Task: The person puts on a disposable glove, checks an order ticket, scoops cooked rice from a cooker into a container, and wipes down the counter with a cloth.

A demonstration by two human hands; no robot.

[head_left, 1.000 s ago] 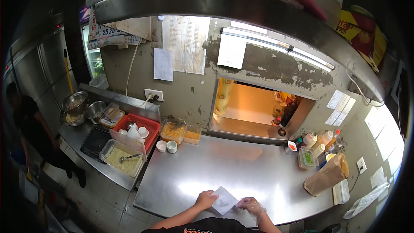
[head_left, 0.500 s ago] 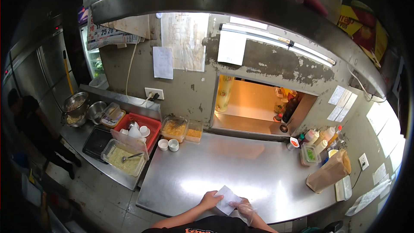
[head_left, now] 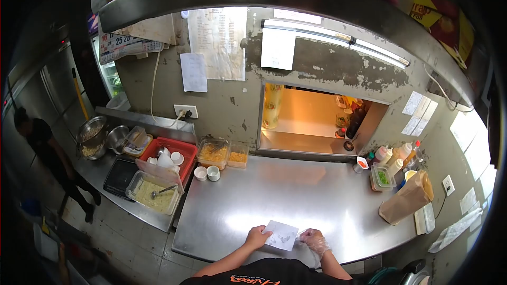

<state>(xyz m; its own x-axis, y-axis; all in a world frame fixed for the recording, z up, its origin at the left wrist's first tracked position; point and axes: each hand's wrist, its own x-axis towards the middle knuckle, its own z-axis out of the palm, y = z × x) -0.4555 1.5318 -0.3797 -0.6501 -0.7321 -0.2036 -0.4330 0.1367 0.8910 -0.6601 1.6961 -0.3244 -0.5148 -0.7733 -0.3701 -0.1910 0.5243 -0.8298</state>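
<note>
Near the front edge of the steel counter [head_left: 237, 200], my left hand [head_left: 257, 237] is closed on the left side of a white paper [head_left: 281, 236] with grey marks on it. My right hand [head_left: 313, 240], in a clear plastic glove, is just right of the paper with its fingers pressed together. Something thin and pale shows at those fingertips, too small to name.
A red bin [head_left: 177, 150] with white cups, a container of pale shredded food [head_left: 150, 195] and two white cups [head_left: 213, 173] stand left. A paper bag [head_left: 406, 199] and sauce bottles [head_left: 395, 167] are right. A person [head_left: 50, 153] stands far left.
My right hand first closed in on the paper, then moved right, off it. The paper has turned in my left hand. The view has shifted a little, and the person at the left has shifted posture.
</note>
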